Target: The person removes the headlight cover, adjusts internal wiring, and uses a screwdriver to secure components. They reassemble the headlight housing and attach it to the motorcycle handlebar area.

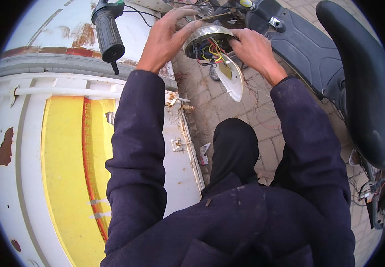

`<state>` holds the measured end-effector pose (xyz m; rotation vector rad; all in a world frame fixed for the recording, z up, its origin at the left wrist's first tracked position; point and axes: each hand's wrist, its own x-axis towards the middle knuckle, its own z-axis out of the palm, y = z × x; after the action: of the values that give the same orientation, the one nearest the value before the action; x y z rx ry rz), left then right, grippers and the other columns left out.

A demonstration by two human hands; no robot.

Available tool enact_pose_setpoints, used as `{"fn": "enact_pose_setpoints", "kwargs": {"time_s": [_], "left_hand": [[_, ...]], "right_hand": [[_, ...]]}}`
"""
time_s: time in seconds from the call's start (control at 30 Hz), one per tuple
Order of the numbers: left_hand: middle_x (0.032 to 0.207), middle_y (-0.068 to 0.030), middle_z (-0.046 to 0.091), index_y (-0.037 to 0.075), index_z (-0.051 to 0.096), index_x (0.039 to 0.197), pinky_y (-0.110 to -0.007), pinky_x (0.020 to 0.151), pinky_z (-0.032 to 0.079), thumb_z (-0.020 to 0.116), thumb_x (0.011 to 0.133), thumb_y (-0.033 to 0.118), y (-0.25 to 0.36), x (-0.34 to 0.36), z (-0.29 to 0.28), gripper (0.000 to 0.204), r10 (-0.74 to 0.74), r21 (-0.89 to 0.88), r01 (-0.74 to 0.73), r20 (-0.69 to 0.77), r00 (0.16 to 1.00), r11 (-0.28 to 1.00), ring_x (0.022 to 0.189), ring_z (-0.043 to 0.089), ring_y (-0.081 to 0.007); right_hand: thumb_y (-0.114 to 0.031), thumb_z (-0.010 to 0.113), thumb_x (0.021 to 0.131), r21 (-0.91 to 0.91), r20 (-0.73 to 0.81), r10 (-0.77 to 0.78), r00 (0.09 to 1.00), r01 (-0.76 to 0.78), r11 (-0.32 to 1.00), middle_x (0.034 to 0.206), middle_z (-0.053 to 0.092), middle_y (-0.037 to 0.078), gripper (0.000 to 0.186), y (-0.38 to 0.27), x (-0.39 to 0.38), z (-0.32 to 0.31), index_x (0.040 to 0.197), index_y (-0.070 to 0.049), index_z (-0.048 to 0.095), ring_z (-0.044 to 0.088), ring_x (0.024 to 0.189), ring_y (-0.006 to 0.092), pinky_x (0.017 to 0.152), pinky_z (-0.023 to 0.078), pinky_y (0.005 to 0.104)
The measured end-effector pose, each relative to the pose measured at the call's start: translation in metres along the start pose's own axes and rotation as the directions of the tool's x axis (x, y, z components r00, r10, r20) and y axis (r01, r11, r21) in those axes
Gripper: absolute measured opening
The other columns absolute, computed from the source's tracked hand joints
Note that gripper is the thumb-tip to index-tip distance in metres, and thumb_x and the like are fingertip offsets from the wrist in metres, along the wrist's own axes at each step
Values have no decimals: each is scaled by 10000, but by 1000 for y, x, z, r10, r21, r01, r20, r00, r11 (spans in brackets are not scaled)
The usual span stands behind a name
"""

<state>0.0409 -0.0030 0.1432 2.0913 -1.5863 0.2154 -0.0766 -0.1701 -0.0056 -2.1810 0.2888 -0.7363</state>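
Note:
Between my hands is a round lamp-like housing with a shiny silver rim (210, 30), its dark inside facing me. My left hand (168, 39) grips the rim's left side, thumb along the edge and fingers reaching over the far side. On the opposite side, my right hand (255, 50) is closed on the rim, its fingertips partly hidden behind it. Yellow, red and dark wires (215, 48) come out of the housing. Below them hangs a white shell-shaped cover (235, 89) with a yellowish board (225, 69) on its inner face.
A black handlebar grip (108, 38) juts in at upper left. A scooter's dark footboard (290, 42) and black seat (357, 80) line the right. White metal panels with a yellow sheet (63, 169) stand at left. Loose wires (368, 191) lie over brick paving (266, 142).

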Motion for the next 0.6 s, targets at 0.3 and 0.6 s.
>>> {"fn": "enact_pose_setpoints", "kwargs": {"time_s": [0.3,0.6], "left_hand": [[1300,-116,678,-10,546,1446,-330,991,540,733,1028,226,21,-94,51,516,-451,-596,290,-138,882,749,1165,653,-172],[1332,-96,689,43,585,1383,-422,996,579,632,1094,274,-10,-91,68,373,-612,-957,46,-146,777,286,1184,680,-223]], "right_hand": [[-311,609,927,84,61,70,996,-75,994,1004,767,224,362,-16,-1,-11,1152,-105,804,733,1005,412,882,560,511],[-372,752,915,447,272,-72,960,-59,893,797,673,78,481,-13,-6,-38,1210,7,753,636,765,199,695,485,361]]}}
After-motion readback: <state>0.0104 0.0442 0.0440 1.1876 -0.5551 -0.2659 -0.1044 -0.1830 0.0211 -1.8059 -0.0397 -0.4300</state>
